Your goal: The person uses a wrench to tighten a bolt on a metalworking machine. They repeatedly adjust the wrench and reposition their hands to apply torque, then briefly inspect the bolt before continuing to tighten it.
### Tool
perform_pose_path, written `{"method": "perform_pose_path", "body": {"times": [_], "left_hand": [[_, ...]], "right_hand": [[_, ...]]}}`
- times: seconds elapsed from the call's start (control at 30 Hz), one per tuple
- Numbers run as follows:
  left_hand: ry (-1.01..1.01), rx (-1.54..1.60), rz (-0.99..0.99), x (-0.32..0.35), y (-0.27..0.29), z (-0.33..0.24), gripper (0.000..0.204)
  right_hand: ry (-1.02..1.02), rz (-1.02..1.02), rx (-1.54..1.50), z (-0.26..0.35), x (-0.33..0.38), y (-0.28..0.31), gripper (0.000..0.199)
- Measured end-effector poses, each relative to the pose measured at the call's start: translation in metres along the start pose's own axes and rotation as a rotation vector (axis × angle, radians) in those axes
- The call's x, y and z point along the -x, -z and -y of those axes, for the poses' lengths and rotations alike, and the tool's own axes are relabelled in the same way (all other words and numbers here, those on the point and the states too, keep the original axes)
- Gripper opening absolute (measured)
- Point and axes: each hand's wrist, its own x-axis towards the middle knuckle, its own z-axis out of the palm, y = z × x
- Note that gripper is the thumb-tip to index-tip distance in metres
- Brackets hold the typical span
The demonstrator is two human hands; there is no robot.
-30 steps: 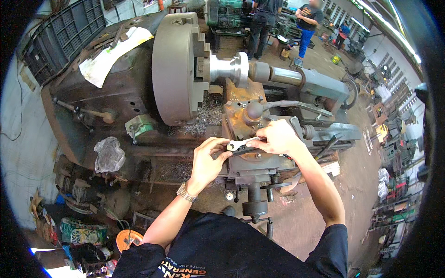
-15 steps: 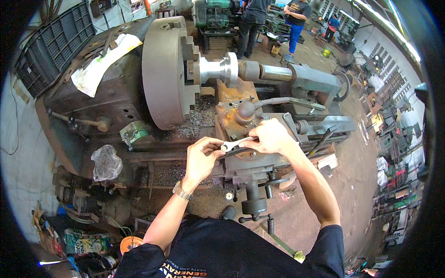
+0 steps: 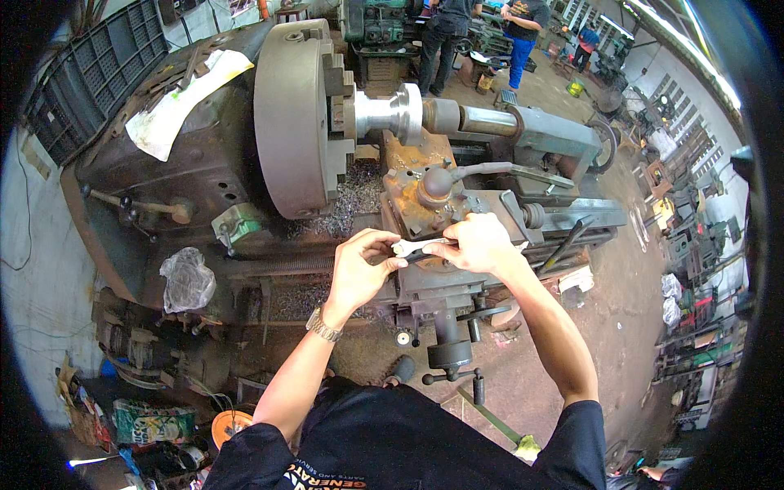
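A silver wrench (image 3: 419, 245) lies level between my hands, above the near side of the lathe's tool post. My right hand (image 3: 483, 245) is closed around the far part of its shank, hiding that end. At the wrench's other head, my left hand (image 3: 361, 265) closes thumb and fingers; a wristwatch (image 3: 324, 325) is on that wrist. Just beyond sits the rusty tool post (image 3: 408, 192) with its round knob and lever (image 3: 482, 170). A dark bar partly shows under the wrench; whether the wrench touches it I cannot tell.
The big lathe chuck (image 3: 290, 122) grips a shiny turned metal workpiece (image 3: 388, 113), backed by the tailstock (image 3: 555, 140). Metal chips (image 3: 355, 200) lie below. A handwheel crank (image 3: 451, 355) sticks out toward me. A clear plastic bag (image 3: 188, 280) sits left. People stand at the back.
The wrench has turned slightly and its head has risen a little in my left fingers. My left hand has shifted slightly right. The view has moved slightly.
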Motion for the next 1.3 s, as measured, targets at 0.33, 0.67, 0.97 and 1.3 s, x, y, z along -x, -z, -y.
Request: {"method": "perform_pose_path", "body": {"times": [0.33, 0.67, 0.97, 1.3], "left_hand": [[-0.029, -0.153, -0.126, 0.003, -0.017, -0.007, 0.025], [-0.158, -0.224, -0.209, 0.004, -0.022, -0.002, 0.024], [-0.177, -0.186, -0.105, 0.000, -0.009, 0.004, 0.025], [-0.259, -0.133, -0.005, -0.012, 0.004, 0.004, 0.025]], "right_hand": [[-0.174, -0.054, 0.030, 0.019, 0.009, 0.002, 0.063], [-0.200, -0.230, 0.062, 0.024, 0.013, -0.012, 0.068], [-0.458, -0.239, 0.090, 0.063, 0.034, -0.017, 0.072], [-0.689, -0.146, 0.095, 0.090, 0.029, -0.008, 0.075]]}}
